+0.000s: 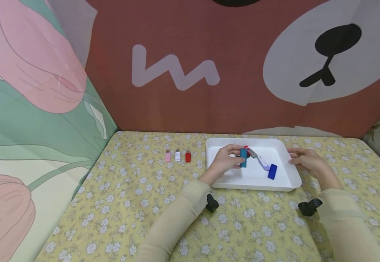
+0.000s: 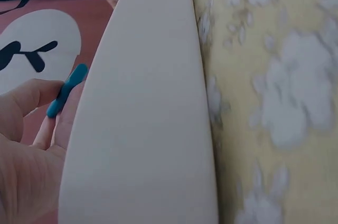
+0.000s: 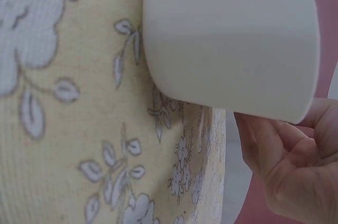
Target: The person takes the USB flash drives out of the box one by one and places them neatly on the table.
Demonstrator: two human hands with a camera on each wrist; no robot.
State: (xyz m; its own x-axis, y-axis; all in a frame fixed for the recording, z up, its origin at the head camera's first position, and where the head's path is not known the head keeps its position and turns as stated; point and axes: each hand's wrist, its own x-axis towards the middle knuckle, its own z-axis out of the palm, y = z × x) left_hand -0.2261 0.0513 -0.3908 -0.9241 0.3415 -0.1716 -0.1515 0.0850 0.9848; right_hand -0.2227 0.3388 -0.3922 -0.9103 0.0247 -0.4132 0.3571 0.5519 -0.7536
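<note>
In the head view my left hand (image 1: 224, 160) is over the left part of a white tray (image 1: 229, 182). It pinches a flat teal oblong piece (image 1: 243, 158) between thumb and fingers; the left wrist view shows this teal piece (image 2: 67, 91) edge-on. My right hand (image 1: 309, 162) holds the tray's right rim, and in the right wrist view the fingers (image 3: 269, 147) lie against the outer wall. Inside the tray are a dark blue oblong piece (image 1: 272, 171), a lilac-handled tool (image 1: 262, 162) with a metal part, and a red item (image 1: 247, 149) partly hidden by the teal piece.
Left of the tray, a pink USB stick (image 1: 168, 156), a white USB stick (image 1: 177, 156) and a red USB stick (image 1: 188, 157) stand in a row on the yellow flowered tablecloth (image 1: 127, 203). A brown printed backdrop (image 1: 176, 112) rises behind the table.
</note>
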